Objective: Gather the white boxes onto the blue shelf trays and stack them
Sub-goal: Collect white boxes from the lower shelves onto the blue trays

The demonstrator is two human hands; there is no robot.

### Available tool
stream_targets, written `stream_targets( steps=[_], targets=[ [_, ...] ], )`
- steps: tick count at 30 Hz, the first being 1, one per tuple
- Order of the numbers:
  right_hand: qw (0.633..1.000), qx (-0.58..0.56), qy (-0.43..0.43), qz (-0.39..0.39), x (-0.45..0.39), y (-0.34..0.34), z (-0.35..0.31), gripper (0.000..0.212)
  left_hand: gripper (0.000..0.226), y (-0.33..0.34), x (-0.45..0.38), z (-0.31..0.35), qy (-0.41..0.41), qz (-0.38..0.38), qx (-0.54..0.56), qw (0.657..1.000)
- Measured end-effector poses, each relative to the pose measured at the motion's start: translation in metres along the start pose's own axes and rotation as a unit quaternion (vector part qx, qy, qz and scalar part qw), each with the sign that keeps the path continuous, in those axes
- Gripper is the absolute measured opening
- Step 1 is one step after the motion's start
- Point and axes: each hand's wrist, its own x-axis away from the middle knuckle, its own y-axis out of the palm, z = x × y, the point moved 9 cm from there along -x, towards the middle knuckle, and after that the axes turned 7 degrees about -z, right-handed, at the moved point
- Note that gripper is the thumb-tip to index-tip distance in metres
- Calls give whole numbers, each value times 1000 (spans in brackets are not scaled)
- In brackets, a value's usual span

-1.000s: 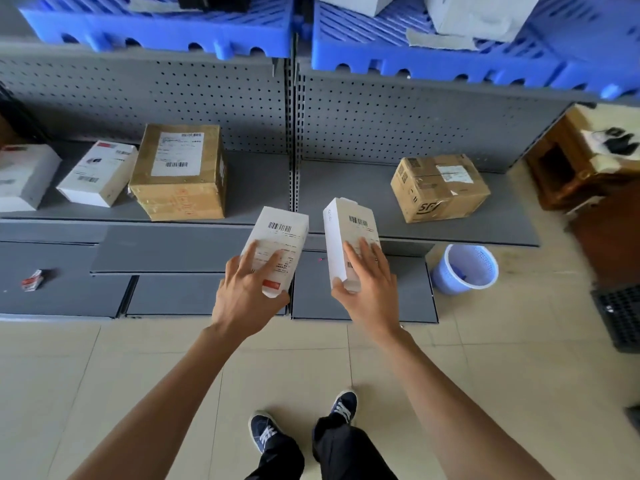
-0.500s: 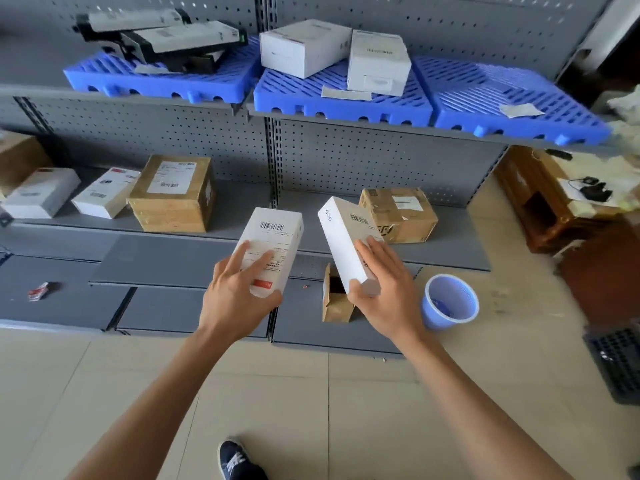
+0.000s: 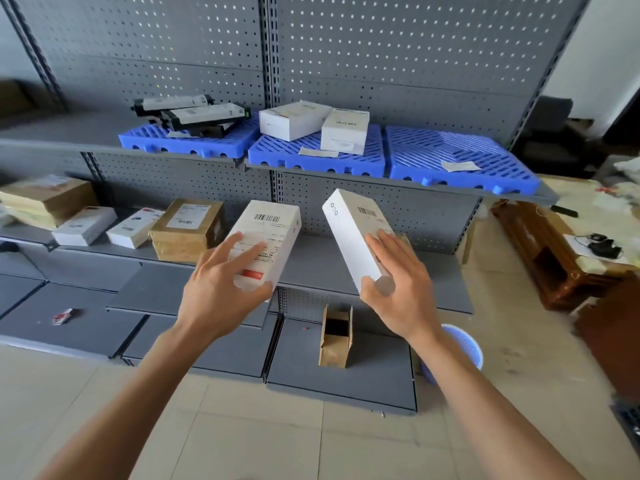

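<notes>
Left hand (image 3: 221,292): grips labelled white box (image 3: 268,237) by its near end.
Right hand (image 3: 398,289): grips narrow white box (image 3: 353,237), tilted left.
Blue trays (image 3: 460,157): above both grips.

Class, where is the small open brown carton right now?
In the head view, the open brown carton stands on the lowest grey shelf, below the right hand, left of the blue basket.

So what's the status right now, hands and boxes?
Left hand grips a labelled white box; right hand grips a slim white box. Both below the blue trays. Middle tray holds two white boxes. Nothing in the way.
</notes>
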Motion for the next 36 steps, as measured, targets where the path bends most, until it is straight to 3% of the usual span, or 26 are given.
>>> stream_targets(
  steps=[7, 18, 36],
  targets=[
    [999, 26, -37, 16, -48, -25, -12, 61, 65, -43, -24, 47, 27, 57, -2, 998],
    [998, 47, -28, 33, -132, -45, -7, 65, 67, -71, -110, 47, 3, 72, 18, 997],
    [989, 150, 1, 11, -278, 8, 27, 64, 66, -77, -281, 44, 43, 65, 17, 997]
  ],
)
